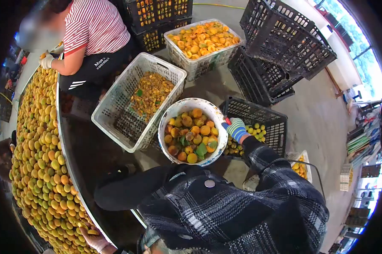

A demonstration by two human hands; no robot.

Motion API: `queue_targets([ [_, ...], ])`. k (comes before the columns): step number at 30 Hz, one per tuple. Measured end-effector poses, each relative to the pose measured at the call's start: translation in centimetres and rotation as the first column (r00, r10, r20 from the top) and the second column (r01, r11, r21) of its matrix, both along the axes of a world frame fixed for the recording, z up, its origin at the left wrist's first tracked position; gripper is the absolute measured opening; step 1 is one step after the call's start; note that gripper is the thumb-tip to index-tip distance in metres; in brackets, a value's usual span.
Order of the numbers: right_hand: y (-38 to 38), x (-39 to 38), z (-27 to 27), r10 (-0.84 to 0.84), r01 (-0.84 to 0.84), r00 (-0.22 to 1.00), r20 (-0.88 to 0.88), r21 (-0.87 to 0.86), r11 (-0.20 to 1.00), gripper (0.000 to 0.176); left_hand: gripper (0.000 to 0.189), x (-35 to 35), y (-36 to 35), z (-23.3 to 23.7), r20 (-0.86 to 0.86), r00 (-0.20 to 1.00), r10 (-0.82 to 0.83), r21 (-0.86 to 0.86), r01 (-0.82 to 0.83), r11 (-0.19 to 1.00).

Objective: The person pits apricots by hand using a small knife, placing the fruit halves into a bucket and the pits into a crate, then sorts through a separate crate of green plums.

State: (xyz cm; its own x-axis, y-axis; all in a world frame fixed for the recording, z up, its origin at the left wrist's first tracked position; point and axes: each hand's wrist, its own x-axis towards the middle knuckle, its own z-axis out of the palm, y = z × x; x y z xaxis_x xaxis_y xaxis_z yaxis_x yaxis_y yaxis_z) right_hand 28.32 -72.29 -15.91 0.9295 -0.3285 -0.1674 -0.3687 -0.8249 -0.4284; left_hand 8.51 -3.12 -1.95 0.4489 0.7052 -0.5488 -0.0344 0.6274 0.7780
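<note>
My right hand [237,128], in a striped blue, green and white knit glove, is closed at the right rim of a round white bucket [164,146]. A small red handle [228,121] pokes out by its fingers; whatever it belongs to is hidden. The bucket stands in front of me, holding orange-yellow apricots [196,130], many with brown patches, and some green leaves. Just beyond my hand is a black crate [279,131] with small yellow-green fruit. My left hand is outside the view.
Apricots [42,169] cover a long sorting table at left. A gloved hand [95,240] of another person touches them; a person in a striped shirt [95,25] works farther up. Grey crates hold brown scraps [150,95] and apricot halves [203,38]. Black crates [286,38] are stacked behind.
</note>
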Motion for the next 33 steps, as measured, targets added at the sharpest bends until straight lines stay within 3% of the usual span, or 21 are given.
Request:
queue_targets([
  [4, 1.2, 2.5, 2.7, 0.096, -0.117, 0.990, -0.106, -0.215, 0.970, 0.042, 0.033, -0.8, 2.3, -2.3, -0.082, 0.996, 0.045, 0.007, -0.045, 0.999],
  [8, 1.3, 4.9, 2.0, 0.165, -0.165, 0.986, -0.028, -0.309, 0.937, 0.033, 0.033, 0.0, -1.7, 1.6, -0.043, 0.999, -0.004, -0.015, 0.004, 1.000],
  [10, 1.7, 4.9, 2.3, 0.185, -0.173, 0.982, 0.026, -0.249, 0.953, 0.031, 0.033, 0.4, -2.4, 2.4, -0.055, 0.998, 0.014, 0.008, -0.014, 1.000],
  [12, 2.1, 5.0, 2.9, 0.166, -0.163, 0.986, -0.014, -0.295, 0.941, 0.030, 0.034, 1.2, -3.8, 3.6, -0.145, 0.978, 0.152, 0.080, -0.141, 0.987],
  [14, 2.1, 5.7, 3.0, 0.165, -0.162, 0.986, -0.006, -0.249, 0.955, 0.035, 0.034, 1.5, -2.7, 2.2, -0.101, 0.986, 0.130, 0.108, -0.119, 0.987],
  [16, 2.8, 7.6, 2.0, 0.221, -0.178, 0.961, 0.169, -0.240, 0.954, 0.034, 0.034, 1.3, -1.6, 1.1, -0.113, 0.980, 0.166, 0.018, -0.165, 0.986],
  [17, 4.2, 9.2, 3.9, 0.235, -0.192, 0.956, 0.175, -0.232, 0.954, 0.037, 0.033, 0.2, 0.5, -0.3, -0.087, 0.996, -0.023, -0.031, 0.020, 0.999],
  [19, 6.1, 13.5, 4.7, 0.315, -0.303, 0.949, -0.002, -0.285, 0.909, 0.038, 0.037, -0.2, 1.5, -0.7, -0.094, 0.995, -0.045, -0.031, 0.042, 0.999],
  [23, 9.7, 20.2, 4.8, 0.533, -0.486, 0.838, 0.115, -0.285, 0.826, 0.028, 0.040, 1.0, 0.0, 0.2, -0.068, 0.998, -0.011, -0.062, 0.007, 0.998],
  [26, 11.9, 23.2, 3.8, 0.410, -0.381, 0.909, 0.076, -0.247, 0.891, 0.028, 0.042, 1.4, -1.1, 1.6, -0.050, 0.998, 0.028, -0.057, -0.031, 0.998],
  [28, 11.4, 21.8, 3.5, 0.261, -0.241, 0.941, 0.217, -0.114, 0.964, 0.032, 0.035, 1.2, -1.6, 2.3, -0.116, 0.982, 0.151, 0.249, -0.118, 0.961],
  [29, 10.3, 20.2, 4.1, 0.165, -0.154, 0.954, 0.251, -0.065, 0.986, 0.034, 0.050, -1.5, 2.8, -0.3, -0.095, 0.995, 0.027, 0.322, 0.006, 0.947],
  [30, 8.3, 18.8, 4.3, 0.029, -0.016, 0.975, 0.222, -0.058, 0.998, 0.034, 0.048, -2.6, 4.6, -1.1, 0.017, 0.998, -0.066, 0.089, 0.064, 0.994],
  [31, 6.4, 17.1, 4.3, -0.149, 0.169, 0.962, 0.230, -0.070, 0.983, 0.029, 0.048, -1.7, 2.8, 0.0, 0.030, 0.997, -0.075, 0.043, 0.073, 0.996],
  [32, 2.7, 15.6, 1.3, -0.208, 0.245, 0.934, 0.290, -0.097, 0.965, 0.031, 0.047, -0.9, 0.9, 1.4, 0.034, 0.996, -0.084, -0.003, 0.085, 0.996],
  [33, 1.5, 12.2, 3.2, -0.247, 0.286, 0.915, 0.319, -0.081, 0.955, 0.034, 0.046, -2.5, 4.6, -0.4, -0.069, 0.995, -0.069, 0.123, 0.077, 0.989],
])
